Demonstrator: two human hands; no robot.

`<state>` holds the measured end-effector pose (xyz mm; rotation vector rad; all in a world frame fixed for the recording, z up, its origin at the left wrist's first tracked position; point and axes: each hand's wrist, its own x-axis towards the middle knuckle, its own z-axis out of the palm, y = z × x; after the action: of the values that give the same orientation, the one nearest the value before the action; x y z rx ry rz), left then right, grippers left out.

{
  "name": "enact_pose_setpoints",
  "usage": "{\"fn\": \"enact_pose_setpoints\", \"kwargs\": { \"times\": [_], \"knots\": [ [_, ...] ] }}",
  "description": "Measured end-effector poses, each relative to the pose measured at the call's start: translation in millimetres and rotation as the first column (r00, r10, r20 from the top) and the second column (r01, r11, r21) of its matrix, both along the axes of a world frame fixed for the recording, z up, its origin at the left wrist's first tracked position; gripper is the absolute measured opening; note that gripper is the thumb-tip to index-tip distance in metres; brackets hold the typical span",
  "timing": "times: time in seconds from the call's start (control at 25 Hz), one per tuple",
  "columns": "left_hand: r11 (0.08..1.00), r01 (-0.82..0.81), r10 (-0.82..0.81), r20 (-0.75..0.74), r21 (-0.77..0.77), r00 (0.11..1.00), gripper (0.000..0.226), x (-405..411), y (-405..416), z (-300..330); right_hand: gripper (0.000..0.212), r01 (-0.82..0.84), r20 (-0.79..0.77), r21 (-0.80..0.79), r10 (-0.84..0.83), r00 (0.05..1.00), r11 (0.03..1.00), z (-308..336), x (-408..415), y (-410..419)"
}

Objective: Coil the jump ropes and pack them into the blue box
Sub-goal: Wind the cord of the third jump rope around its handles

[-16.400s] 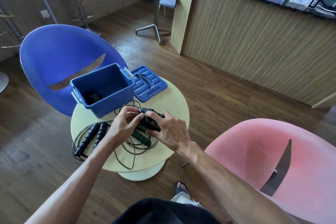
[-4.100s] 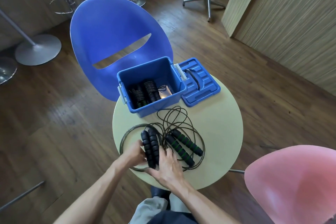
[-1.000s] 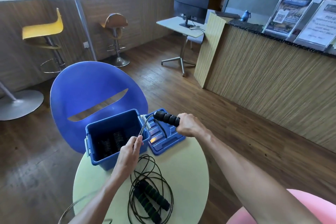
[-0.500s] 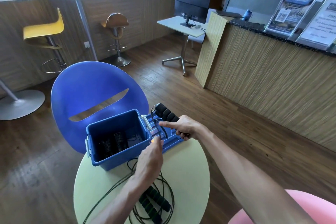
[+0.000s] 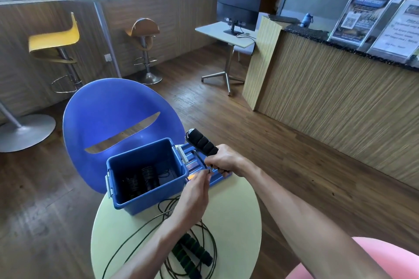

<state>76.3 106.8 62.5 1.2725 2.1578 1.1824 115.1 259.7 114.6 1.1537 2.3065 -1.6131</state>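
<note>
My right hand (image 5: 226,161) grips the black foam handles (image 5: 200,141) of one jump rope, held tilted above the blue lid (image 5: 217,182). My left hand (image 5: 196,190) pinches that rope's thin black cord just below the right hand. The cord trails down across the table (image 5: 235,213) to the near left. The blue box (image 5: 145,174) stands open at the table's far side with two coiled ropes (image 5: 141,182) inside. A second loose rope with black-and-green handles (image 5: 191,255) lies on the table near me.
A blue chair (image 5: 113,115) stands right behind the box. A pink chair (image 5: 374,258) is at my near right. A wooden counter (image 5: 340,88) runs along the right. Bar stools (image 5: 56,47) and a desk with a monitor (image 5: 238,11) stand farther off.
My left hand rose from beside the box to the cord under my right hand. The right hand turned the handles more upright and drew closer to me. The cord now trails across the table.
</note>
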Motion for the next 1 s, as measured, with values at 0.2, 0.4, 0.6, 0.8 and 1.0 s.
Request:
{"fn": "enact_pose_setpoints", "kwargs": {
  "times": [0.2, 0.4, 0.6, 0.8, 1.0],
  "knots": [
    [0.961, 0.244, -0.214, 0.206, -0.13, 0.955, 0.029, -33.8, -20.1, -16.7, 0.011, -0.155, -0.035, 0.036, 0.156, 0.987, 0.987, 18.7, 12.6, 0.4],
    [0.9, 0.354, -0.331, 0.126, -0.255, 0.935, 0.017, -85.8, -12.6, 6.2, 0.023, -0.491, 0.089, 0.188, 0.483, 0.871, 0.851, 41.4, 36.4, -34.1],
    [0.745, 0.264, -0.539, -0.32, -0.613, 0.779, 0.043, -105.9, 9.5, 48.1, 0.036, -0.602, 0.29, 0.452, 0.53, 0.797, 0.658, 25.2, 53.1, -76.3],
    [0.723, -0.057, -0.513, -0.589, -0.689, 0.625, 0.045, -62.7, 23.3, 86.9, 0.048, -0.43, 0.358, 0.682, 0.243, 0.902, 0.591, -26.6, 39.4, -90.9],
    [0.824, -0.079, -0.332, -0.59, -0.561, 0.736, 0.018, 11.0, 14.8, 80.3, 0.051, -0.206, 0.266, 0.74, 0.002, 0.964, 0.64, -36.7, 27.3, -56.3]
  ]
}}
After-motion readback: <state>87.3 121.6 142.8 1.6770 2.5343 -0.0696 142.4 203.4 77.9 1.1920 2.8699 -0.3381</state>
